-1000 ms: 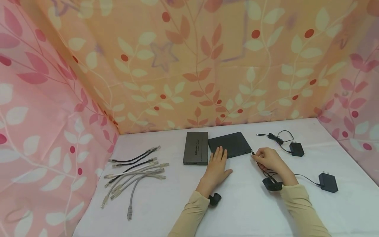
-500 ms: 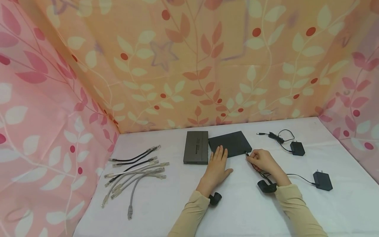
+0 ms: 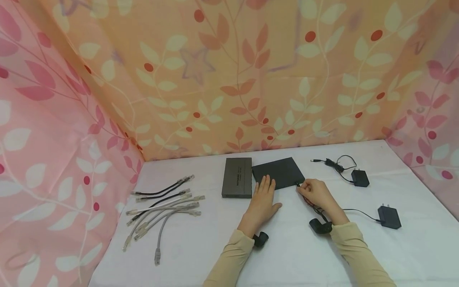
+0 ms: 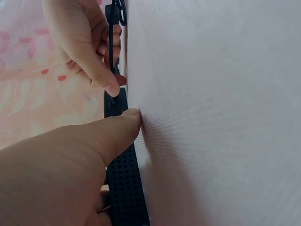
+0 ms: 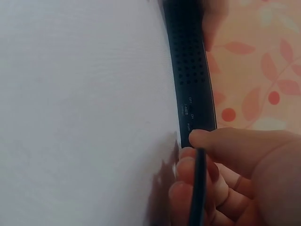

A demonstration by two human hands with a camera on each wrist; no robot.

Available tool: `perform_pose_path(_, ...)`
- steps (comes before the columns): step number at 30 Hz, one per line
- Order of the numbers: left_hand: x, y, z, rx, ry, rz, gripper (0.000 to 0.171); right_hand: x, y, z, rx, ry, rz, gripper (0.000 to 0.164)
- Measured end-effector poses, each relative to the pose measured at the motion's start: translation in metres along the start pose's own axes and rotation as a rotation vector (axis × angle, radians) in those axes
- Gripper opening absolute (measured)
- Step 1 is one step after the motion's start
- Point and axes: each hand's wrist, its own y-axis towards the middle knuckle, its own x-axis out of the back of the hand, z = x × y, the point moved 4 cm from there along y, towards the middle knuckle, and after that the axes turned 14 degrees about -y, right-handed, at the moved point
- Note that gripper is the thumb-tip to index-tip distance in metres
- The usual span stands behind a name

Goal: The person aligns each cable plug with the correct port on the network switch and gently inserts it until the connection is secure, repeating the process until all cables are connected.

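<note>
Left hand: the left hand (image 3: pixel 263 198) lies flat, fingers straight, with the fingertips on the near edge of the black network switch (image 3: pixel 279 173) and the thumb spread on the white table (image 3: pixel 287 247).
Right hand: the right hand (image 3: pixel 317 194) pinches the power cable (image 3: pixel 315 208) between thumb and fingers, and holds its plug at the near right corner of the black network switch; in the right wrist view the fingers (image 5: pixel 235 150) touch the perforated side just under the power label.
Black network switch: it lies flat in the middle far part of the table, touching the grey Netgear switch (image 3: pixel 237 183) on its left.
Held cable's adapter: the power adapter (image 3: pixel 389 217) lies near right.
Second adapter: a second power adapter (image 3: pixel 359 178) with coiled wire lies far right.
Patch cables: a bunch of short Ethernet cables (image 3: pixel 161 207) lies on the left, well apart.
</note>
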Motion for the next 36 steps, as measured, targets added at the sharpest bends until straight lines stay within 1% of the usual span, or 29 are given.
perform_pose_path(7,0.001,0.002,0.001,0.005,-0.005,0.007,0.078,0.000,0.001,0.001,0.007,0.005,-0.032,0.020)
perform_pose_path(12,0.005,0.009,-0.001,0.015,-0.054,0.015,0.074,-0.002,0.002,0.000,0.005,0.016,-0.026,0.021)
perform_pose_path(15,0.006,0.020,-0.002,0.010,-0.069,0.016,0.072,-0.004,0.003,0.000,0.008,0.029,-0.011,0.020)
perform_pose_path(17,0.006,0.030,-0.001,0.002,-0.058,0.020,0.072,-0.005,0.003,0.000,0.003,0.043,0.000,0.021)
perform_pose_path(23,0.002,0.062,0.006,0.009,0.018,0.060,0.076,-0.011,0.002,0.000,-0.016,0.063,0.033,0.021)
perform_pose_path(27,-0.002,0.078,0.013,0.017,0.064,0.069,0.082,-0.013,0.002,-0.003,-0.018,0.058,0.030,0.022)
perform_pose_path(31,-0.008,0.087,0.019,0.007,0.096,0.046,0.087,-0.012,0.002,-0.007,-0.021,0.065,0.027,0.023)
perform_pose_path(36,-0.008,0.089,0.018,-0.031,0.102,0.005,0.087,-0.009,0.004,-0.013,-0.017,0.079,0.017,0.024)
